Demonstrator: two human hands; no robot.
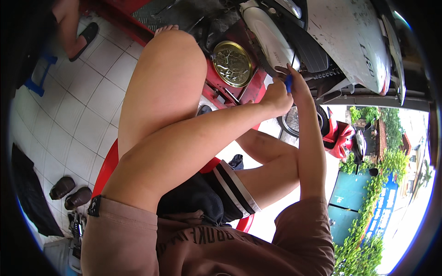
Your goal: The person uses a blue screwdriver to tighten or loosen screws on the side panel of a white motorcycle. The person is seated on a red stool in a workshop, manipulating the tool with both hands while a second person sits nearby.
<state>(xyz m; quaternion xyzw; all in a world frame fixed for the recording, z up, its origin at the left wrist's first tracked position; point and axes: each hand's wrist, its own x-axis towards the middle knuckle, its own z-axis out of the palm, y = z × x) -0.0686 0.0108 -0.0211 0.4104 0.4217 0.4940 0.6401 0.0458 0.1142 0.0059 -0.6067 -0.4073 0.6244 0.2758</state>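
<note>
In front of the raised motorcycle (345, 37), my two hands meet close to its chain (329, 74). Between them is a blue-handled screwdriver (288, 83), its thin dark shaft pointing up toward the silver-white cover (269, 37). My left hand (276, 97) is closed against the blue handle, fingers curled. My right hand (297, 83) is bent around the upper side of the same tool, its fingers closed near the shaft. The shaft's tip is too fine to make out against the motorcycle. Left of the hands, a round gold-coloured dish (232, 63) holds small metal parts.
The dish rests on a red work stand (212, 87). I sit on a red plastic stool (105, 166). At the upper left another person's foot wears a dark shoe (87, 40), near a blue stool (37, 85). Brown clogs (77, 198) lie on white tiles; a red motorbike (340, 140) stands outside.
</note>
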